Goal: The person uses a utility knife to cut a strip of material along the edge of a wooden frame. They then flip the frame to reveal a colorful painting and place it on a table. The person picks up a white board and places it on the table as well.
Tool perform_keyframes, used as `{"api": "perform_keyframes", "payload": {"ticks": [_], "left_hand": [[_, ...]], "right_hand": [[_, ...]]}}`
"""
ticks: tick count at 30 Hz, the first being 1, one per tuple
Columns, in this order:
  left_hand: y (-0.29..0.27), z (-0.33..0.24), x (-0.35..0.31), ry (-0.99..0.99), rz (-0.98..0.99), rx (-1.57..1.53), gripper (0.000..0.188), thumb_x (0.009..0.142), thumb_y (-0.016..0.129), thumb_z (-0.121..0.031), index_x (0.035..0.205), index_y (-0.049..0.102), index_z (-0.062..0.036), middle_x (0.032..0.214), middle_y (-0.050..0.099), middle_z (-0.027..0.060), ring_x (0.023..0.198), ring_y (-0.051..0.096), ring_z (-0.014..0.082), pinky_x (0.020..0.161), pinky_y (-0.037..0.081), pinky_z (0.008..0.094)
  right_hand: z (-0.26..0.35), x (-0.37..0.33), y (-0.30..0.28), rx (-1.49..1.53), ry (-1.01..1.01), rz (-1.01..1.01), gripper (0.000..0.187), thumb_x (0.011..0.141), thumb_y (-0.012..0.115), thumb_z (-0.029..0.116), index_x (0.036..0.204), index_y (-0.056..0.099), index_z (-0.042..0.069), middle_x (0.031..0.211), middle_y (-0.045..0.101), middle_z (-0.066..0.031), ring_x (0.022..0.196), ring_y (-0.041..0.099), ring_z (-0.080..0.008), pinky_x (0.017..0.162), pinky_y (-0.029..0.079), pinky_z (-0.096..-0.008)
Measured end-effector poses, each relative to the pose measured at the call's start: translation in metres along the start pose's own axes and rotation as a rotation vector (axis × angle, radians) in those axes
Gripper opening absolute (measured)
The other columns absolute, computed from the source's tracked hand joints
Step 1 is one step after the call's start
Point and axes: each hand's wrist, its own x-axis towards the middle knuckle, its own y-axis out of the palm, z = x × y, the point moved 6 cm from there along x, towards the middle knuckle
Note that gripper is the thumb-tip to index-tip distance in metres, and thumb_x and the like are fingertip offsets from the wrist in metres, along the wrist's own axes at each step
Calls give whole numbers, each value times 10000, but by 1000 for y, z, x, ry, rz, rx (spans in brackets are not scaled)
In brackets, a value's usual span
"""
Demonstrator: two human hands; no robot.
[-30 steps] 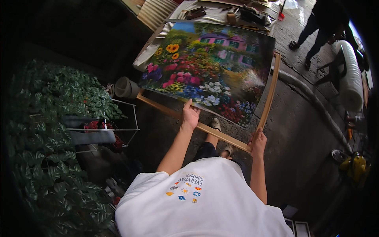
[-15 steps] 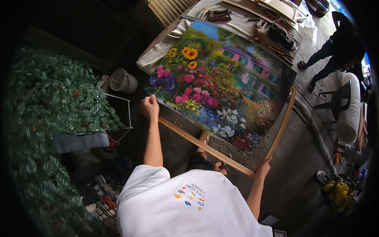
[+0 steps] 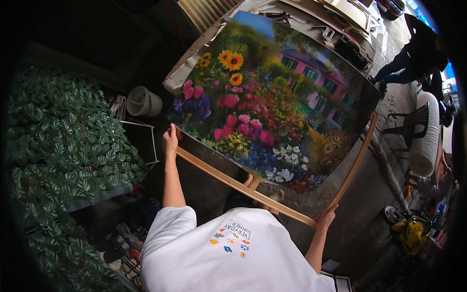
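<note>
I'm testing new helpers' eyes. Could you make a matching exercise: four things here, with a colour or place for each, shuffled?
1. Frame
2. Bucket
3. Roll
4. Leaves

A. white, far to the right
B. green, along the far left
C. wooden, one corner in the right hand
D. grey, just left of the painting

Pairs: 1-C; 2-D; 3-A; 4-B
</note>
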Motion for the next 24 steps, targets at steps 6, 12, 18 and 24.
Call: {"api": "perform_keyframes", "payload": {"ticks": [6, 12, 18, 24], "left_hand": [[-28, -115, 9, 122, 423, -161, 615, 986, 474, -594, 922, 713, -30, 858, 713, 66, 811, 676, 156, 764, 495, 294], [55, -143, 123, 312, 266, 3, 496, 971, 571, -487, 1133, 671, -29, 1115, 699, 144, 1064, 641, 234, 937, 461, 361], [94, -81, 235, -38, -187, 650, 883, 807, 752, -462, 1462, 354, -24, 1457, 451, 224, 1341, 451, 365, 1113, 377, 443], [68, -65, 275, -34, -236, 641, 645, 822, 762, -226, 1377, 471, -74, 1386, 499, 217, 1359, 404, 400, 1096, 399, 461]], "right_hand": [[7, -32, -23, 193, 54, -53, 710, 888, 399, 783, 690, 473, 106, 507, 380, 0, 402, 428, -133, 379, 361, -282], [-8, -62, -112, 347, 109, -228, 677, 882, 400, 792, 712, 459, 139, 542, 394, 11, 423, 419, -130, 384, 338, -284], [-40, -105, -122, 529, 145, -349, 649, 878, 415, 789, 683, 469, 172, 517, 402, 35, 412, 420, -104, 377, 318, -259], [-68, -144, -87, 601, 225, -492, 662, 941, 298, 753, 657, 441, 172, 428, 363, 17, 313, 357, -134, 305, 274, -268]]}}
